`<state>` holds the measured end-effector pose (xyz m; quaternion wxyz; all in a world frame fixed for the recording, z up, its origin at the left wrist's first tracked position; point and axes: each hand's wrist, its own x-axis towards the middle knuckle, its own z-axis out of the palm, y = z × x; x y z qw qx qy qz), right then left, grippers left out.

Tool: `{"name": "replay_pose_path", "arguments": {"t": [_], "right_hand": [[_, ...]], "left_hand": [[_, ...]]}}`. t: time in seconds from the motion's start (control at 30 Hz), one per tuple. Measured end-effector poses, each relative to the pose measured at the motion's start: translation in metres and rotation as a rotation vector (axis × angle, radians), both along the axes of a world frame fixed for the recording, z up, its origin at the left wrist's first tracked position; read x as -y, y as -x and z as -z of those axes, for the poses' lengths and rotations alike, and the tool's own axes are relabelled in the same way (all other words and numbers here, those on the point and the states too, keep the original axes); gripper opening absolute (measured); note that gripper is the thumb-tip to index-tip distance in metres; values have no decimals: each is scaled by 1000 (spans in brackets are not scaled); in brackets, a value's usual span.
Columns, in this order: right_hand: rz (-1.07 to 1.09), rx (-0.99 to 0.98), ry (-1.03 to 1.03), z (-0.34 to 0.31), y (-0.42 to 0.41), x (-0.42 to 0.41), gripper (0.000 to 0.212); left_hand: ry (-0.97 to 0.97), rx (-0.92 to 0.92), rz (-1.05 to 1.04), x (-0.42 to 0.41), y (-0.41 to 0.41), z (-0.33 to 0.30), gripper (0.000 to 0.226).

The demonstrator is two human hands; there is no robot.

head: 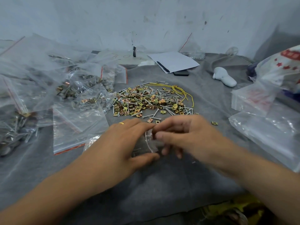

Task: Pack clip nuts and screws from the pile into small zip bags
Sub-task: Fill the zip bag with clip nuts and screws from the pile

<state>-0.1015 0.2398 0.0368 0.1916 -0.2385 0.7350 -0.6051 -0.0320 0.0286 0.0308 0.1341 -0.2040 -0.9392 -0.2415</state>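
A pile of gold clip nuts and silver screws (151, 101) lies on the grey cloth (162, 184), just beyond my hands. Between my hands is a small clear zip bag (150, 141). My left hand (128, 142), with a ring on one finger, holds the bag with thumb below and fingers above. My right hand (181, 135) pinches the bag's edge between thumb and forefinger. What the bag holds is blurred.
Filled zip bags (78, 91) are heaped at the left, with an empty red-striped bag (73, 127) in front. More bags (266, 127) lie at the right. Yellow wire (178, 90), white paper with a pen (172, 61) and a white object (224, 77) lie behind the pile.
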Motion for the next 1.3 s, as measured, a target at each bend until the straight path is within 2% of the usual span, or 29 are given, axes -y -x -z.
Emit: {"name": "replay_pose_path", "arguments": {"t": [0.13,0.2,0.27,0.37,0.5,0.67,0.77,0.87,1.03,1.2,1.3], "right_hand": [[281,-143,-94,-20,40,-34,5],[463,-291,-295,-23,66,-54,6],[555,-414,-500,-21,86,-70,9],[500,-407,-635,-14,96,-74,12],[405,-400,-702,-3,99,-60,28],[429,-408,-741,-2,102,-53,34],[431,-401,-761,-4,99,-56,27],[469,-451,-828,-5,92,-62,9],[535,-545,-954,-6,78,-61,15],[545,-784,-1137,-7,69,-49,10],[502,-800,-1192,-5,70,-43,13]], "left_hand": [[-183,-33,-38,5,-1,-7,66],[-281,-37,-38,8,-1,-11,65],[-294,4,-31,8,-2,-11,70],[-273,70,-37,4,-4,-5,76],[-245,69,-19,7,-1,-1,76],[-72,104,-30,13,-1,4,84],[-67,95,-33,14,-1,2,84],[-52,87,-37,15,-1,0,83],[-22,80,-54,15,0,-3,83],[-21,91,-48,13,-2,-2,80],[-14,92,-48,12,-3,-1,80]]}}
